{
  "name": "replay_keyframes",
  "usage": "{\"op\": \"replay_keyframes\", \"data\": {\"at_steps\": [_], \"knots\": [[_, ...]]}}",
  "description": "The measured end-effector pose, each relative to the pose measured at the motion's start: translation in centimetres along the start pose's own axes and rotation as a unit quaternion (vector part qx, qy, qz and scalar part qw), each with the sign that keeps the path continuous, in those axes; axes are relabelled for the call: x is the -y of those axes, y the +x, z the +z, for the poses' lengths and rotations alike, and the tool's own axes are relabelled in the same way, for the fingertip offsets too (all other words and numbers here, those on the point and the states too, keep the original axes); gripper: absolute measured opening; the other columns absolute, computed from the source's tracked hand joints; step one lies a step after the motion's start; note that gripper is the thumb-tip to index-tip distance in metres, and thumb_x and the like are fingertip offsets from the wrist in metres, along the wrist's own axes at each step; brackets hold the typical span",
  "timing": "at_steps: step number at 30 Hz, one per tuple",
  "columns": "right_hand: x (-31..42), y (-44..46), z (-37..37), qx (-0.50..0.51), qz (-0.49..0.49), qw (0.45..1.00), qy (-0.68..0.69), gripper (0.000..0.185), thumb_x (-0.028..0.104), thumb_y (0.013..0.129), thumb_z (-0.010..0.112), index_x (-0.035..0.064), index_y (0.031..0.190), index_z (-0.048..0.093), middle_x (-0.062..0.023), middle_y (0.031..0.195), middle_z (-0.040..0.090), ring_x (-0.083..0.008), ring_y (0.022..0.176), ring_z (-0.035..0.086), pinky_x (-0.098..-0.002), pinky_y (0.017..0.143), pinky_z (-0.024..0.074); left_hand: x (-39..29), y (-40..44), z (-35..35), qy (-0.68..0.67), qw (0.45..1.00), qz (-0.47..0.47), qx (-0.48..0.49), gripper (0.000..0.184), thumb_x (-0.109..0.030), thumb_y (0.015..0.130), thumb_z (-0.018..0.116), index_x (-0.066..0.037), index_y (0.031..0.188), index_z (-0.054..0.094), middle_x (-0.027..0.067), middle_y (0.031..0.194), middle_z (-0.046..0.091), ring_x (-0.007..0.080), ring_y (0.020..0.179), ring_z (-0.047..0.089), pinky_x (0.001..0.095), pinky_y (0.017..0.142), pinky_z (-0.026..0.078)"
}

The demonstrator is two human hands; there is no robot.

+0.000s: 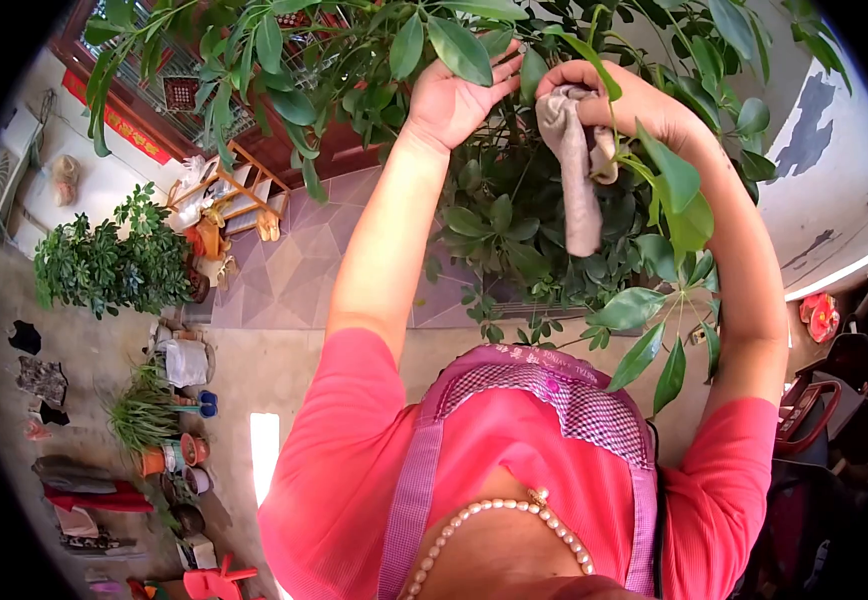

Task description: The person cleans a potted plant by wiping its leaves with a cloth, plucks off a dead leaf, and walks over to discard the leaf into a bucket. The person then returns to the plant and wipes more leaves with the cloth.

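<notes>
My right hand point(639, 105) is clamped on a crumpled greyish cloth point(581, 205), its end hanging before the leafy plant point(499, 218). My left hand point(454, 103): palm showing, fingers extended, a broad leaf point(460, 50) overlapping it; contact I cannot tell.

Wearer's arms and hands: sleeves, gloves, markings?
Short, pinkish-red left sleeve and matching right sleeve; forearms bare below them. Left hand and right hand ungloved, no watch or bracelet visible.
</notes>
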State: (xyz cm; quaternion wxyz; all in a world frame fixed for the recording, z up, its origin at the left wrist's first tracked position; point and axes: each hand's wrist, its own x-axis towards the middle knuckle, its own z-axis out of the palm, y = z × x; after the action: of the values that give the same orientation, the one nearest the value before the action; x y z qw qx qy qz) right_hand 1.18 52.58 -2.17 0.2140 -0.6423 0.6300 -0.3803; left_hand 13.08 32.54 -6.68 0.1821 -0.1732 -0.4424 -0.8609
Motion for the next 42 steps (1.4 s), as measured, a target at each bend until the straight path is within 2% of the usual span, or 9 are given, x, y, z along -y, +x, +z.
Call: {"op": "replay_keyframes", "data": {"at_steps": [8, 12, 15, 19, 21, 27, 29, 34, 42], "knots": [[-1.7, 0.4, 1.8, -0.222, -0.100, 0.960, -0.137, 0.038, 0.005, 0.074, 0.056, 0.0077, 0.111, 0.065, -0.0116, 0.103, 0.055, -0.0249, 0.088, 0.060, -0.0330, 0.076, 0.0484, 0.6, 2.2, 0.8, -0.052, 0.998, -0.039, 0.020, 0.060, -0.052, 0.093, 0.037, -0.003, 0.128, 0.042, 0.0183, 0.129, 0.046, 0.0333, 0.117, 0.047, 0.0482, 0.100, 0.037], [0.7, 0.0, 3.5, -0.312, -0.191, 0.901, -0.233, 0.044, -0.002, 0.070, 0.052, 0.0068, 0.114, 0.051, -0.0172, 0.101, 0.053, -0.0371, 0.086, 0.058, -0.0433, 0.073, 0.0489, 1.2, 2.3, 2.0, 0.428, 0.898, 0.095, -0.033, 0.043, -0.028, 0.089, 0.052, -0.005, 0.125, 0.047, 0.0150, 0.123, 0.052, 0.0278, 0.114, 0.048, 0.0425, 0.100, 0.036], [2.4, 1.2, 2.6, -0.379, -0.178, 0.860, -0.293, 0.039, -0.002, 0.071, 0.052, 0.0062, 0.109, 0.048, -0.0162, 0.099, 0.056, -0.0385, 0.085, 0.057, -0.0438, 0.071, 0.0490, 1.1, 2.8, 4.6, 0.220, 0.959, 0.061, -0.170, 0.053, -0.045, 0.092, 0.041, -0.005, 0.127, 0.045, 0.0146, 0.126, 0.050, 0.0274, 0.115, 0.049, 0.0424, 0.099, 0.040], [0.9, 5.1, 3.4, -0.403, -0.176, 0.831, -0.341, 0.033, 0.001, 0.073, 0.052, 0.0031, 0.106, 0.052, -0.0174, 0.099, 0.057, -0.0379, 0.087, 0.057, -0.0431, 0.073, 0.0487, 1.2, 1.8, 4.9, 0.063, 0.997, 0.045, 0.016, 0.044, -0.041, 0.094, 0.044, -0.008, 0.123, 0.047, 0.0069, 0.121, 0.053, 0.0207, 0.113, 0.051, 0.0365, 0.099, 0.041], [0.0, 5.7, 4.7, -0.379, -0.195, 0.826, -0.370, 0.032, 0.001, 0.073, 0.052, 0.0008, 0.104, 0.057, -0.0174, 0.097, 0.058, -0.0365, 0.087, 0.058, -0.0424, 0.077, 0.0485, 1.9, 1.3, 2.9, 0.351, 0.918, 0.168, -0.071, 0.042, -0.037, 0.095, 0.045, -0.007, 0.124, 0.046, 0.0111, 0.123, 0.052, 0.0230, 0.114, 0.051, 0.0386, 0.099, 0.041], [0.6, 1.6, 4.7, 0.041, -0.113, 0.975, -0.186, 0.033, -0.002, 0.074, 0.050, 0.0014, 0.104, 0.062, -0.0161, 0.095, 0.064, -0.0308, 0.085, 0.063, -0.0370, 0.077, 0.0503, 0.1, 0.3, 2.1, -0.018, 0.997, 0.025, -0.067, 0.074, -0.068, 0.087, 0.031, -0.007, 0.129, 0.041, 0.0231, 0.130, 0.045, 0.0370, 0.119, 0.045, 0.0511, 0.101, 0.037], [0.8, 0.3, 5.7, 0.158, -0.071, 0.966, -0.194, 0.031, -0.002, 0.076, 0.050, 0.0016, 0.104, 0.062, -0.0151, 0.095, 0.064, -0.0293, 0.080, 0.065, -0.0367, 0.074, 0.0517, 0.2, 0.2, 3.9, -0.003, 0.999, 0.040, 0.014, 0.042, -0.033, 0.095, 0.041, -0.004, 0.126, 0.044, 0.0166, 0.126, 0.049, 0.0319, 0.121, 0.043, 0.0444, 0.102, 0.036], [-0.7, -1.1, 7.0, 0.122, -0.255, 0.954, -0.099, 0.036, 0.003, 0.072, 0.052, 0.0024, 0.107, 0.061, -0.0139, 0.096, 0.066, -0.0265, 0.080, 0.067, -0.0345, 0.071, 0.0530, 0.3, 0.9, 3.0, -0.052, 0.998, -0.001, -0.020, 0.067, -0.062, 0.089, 0.035, -0.008, 0.127, 0.043, 0.0234, 0.128, 0.046, 0.0386, 0.119, 0.045, 0.0522, 0.100, 0.037], [4.3, -3.7, 3.9, 0.260, -0.130, 0.956, 0.028, 0.044, -0.001, 0.067, 0.055, -0.0004, 0.111, 0.056, -0.0130, 0.107, 0.060, -0.0267, 0.099, 0.058, -0.0334, 0.089, 0.0452, 2.6, 0.0, 0.9, -0.190, 0.981, -0.009, -0.042, 0.054, -0.051, 0.085, 0.052, 0.000, 0.103, 0.053, 0.0154, 0.097, 0.055, 0.0307, 0.099, 0.052, 0.0573, 0.102, 0.031]]}}
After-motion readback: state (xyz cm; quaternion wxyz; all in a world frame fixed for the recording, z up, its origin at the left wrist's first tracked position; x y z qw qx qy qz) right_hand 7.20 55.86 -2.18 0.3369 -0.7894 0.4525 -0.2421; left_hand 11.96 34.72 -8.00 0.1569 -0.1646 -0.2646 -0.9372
